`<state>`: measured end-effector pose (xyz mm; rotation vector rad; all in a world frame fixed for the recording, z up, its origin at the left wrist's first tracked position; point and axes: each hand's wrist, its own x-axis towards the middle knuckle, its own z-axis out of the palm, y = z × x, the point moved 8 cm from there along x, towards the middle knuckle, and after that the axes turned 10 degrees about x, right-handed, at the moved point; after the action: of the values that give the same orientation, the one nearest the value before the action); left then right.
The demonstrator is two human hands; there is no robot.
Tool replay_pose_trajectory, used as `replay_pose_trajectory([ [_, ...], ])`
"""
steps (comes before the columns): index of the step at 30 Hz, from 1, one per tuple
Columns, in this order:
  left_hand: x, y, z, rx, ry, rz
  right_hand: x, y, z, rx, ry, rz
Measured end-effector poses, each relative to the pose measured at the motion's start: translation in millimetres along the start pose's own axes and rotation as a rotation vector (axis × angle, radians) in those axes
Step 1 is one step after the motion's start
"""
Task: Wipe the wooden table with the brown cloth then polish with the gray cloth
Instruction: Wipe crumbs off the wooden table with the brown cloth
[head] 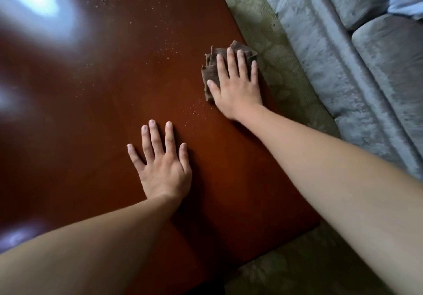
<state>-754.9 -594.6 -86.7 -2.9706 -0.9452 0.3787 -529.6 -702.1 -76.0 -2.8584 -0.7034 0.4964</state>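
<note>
- No text, label, brand, number or sign can be read anywhere in this view.
</note>
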Motion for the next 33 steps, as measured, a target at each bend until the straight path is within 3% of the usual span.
replay_pose_trajectory([
  [2,-0.3,-1.6,0.3,-0.005,0.002,-0.001,-9.6,20.9,-3.5,-0.012,0.007,-0.024],
  [6,-1.3,-1.0,0.5,-0.017,0.011,0.013,-39.8,65.0,-5.8,0.030,0.042,0.112],
  [10,-1.3,-2.4,-3.4,-0.084,0.023,0.003,-56.8,55.2,2.8,-0.001,0.045,0.170],
  [13,-1.7,-7.1,-10.0,-0.204,0.039,-0.002,-69.8,8.9,15.2,-0.053,0.021,0.102],
  [18,-11.5,-55.3,-24.8,-0.609,0.171,-0.072,-94.6,-119.5,55.5,-0.060,-0.029,-0.156],
  [23,-8.8,-188.2,-18.1,-0.491,0.259,-0.208,-107.2,-185.6,82.7,-0.053,-0.123,-0.294],
  [26,3.6,-284.7,-17.9,-0.444,0.323,-0.382,-101.9,-153.0,74.2,-0.109,-0.103,-0.307],
  [28,5.6,-339.6,-13.5,-0.377,0.295,-0.490,-95.0,-103.8,60.1,-0.112,-0.069,-0.178],
  [31,-6.5,-388.0,4.2,-0.295,0.140,-0.688,-103.6,-35.1,41.5,-0.113,-0.041,0.021],
  [33,-17.3,-390.8,22.5,-0.393,-0.024,-0.785,-112.1,-19.1,37.1,-0.090,-0.012,0.110],
])
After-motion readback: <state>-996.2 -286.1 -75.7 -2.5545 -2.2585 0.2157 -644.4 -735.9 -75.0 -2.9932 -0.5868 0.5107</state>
